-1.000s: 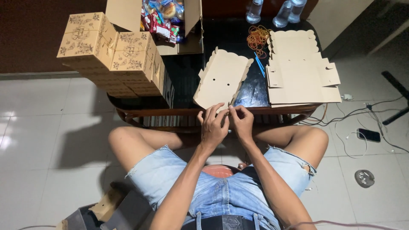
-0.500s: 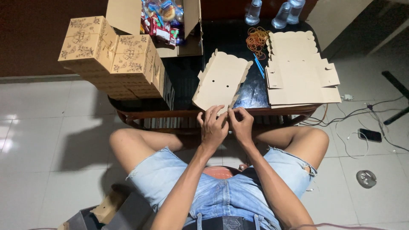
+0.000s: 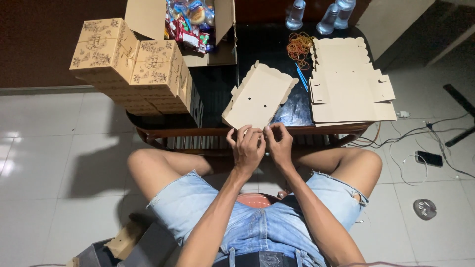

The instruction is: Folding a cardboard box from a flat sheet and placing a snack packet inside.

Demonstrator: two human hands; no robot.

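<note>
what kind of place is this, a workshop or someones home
Most likely a home room used for small-scale packing: a tiled floor, a low dark table with a stack of folded printed boxes, and both the left hand and right hand on a flat cardboard blank.

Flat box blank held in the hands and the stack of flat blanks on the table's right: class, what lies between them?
In the head view, a clear plastic bag and blue pens lie between the held blank and the stack.
</note>
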